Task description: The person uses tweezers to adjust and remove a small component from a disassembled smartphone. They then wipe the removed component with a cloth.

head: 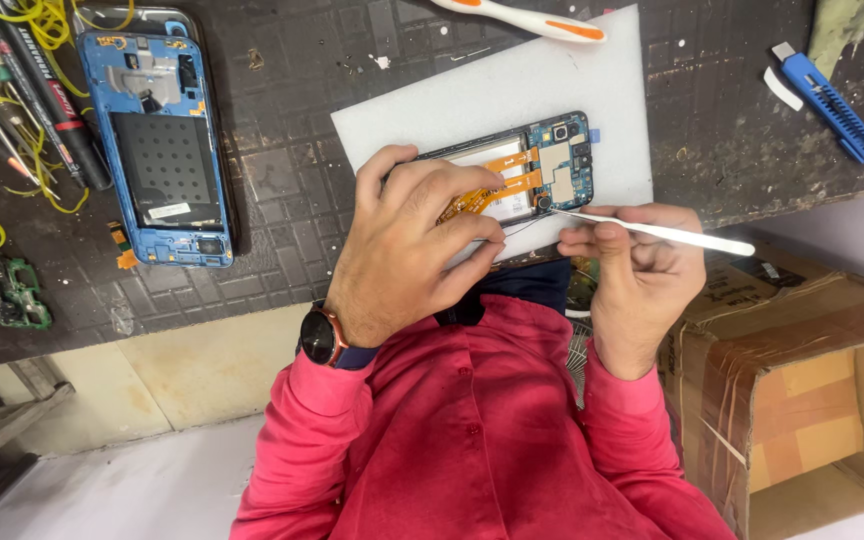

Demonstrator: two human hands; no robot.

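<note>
An open cardboard box (802,400) patched with brown tape sits low beside the bench, and the part of its inside I can see holds nothing I can make out. On the dark mat (282,190) there are two phone bodies: an opened phone (552,160) with its circuit board and orange flex cables exposed, lying on a white foam sheet (432,110), and a blue phone frame (162,140) off by itself toward the markers. The left hand (407,245) lies over the opened phone, fingers curled down and pressing it to the foam, a watch (322,335) on the wrist. The right hand (637,275) pinches one slim white pry tool (662,233) between thumb and fingers, its tip touching the phone's near edge. A blue utility knife (832,95) lies well apart, a white-and-orange handle (522,18) rests at the foam's far edge, and markers (32,90) with yellow rubber bands (42,20) crowd the corner beside a loose green circuit board (2,290). The left hand hides much of the phone.
</note>
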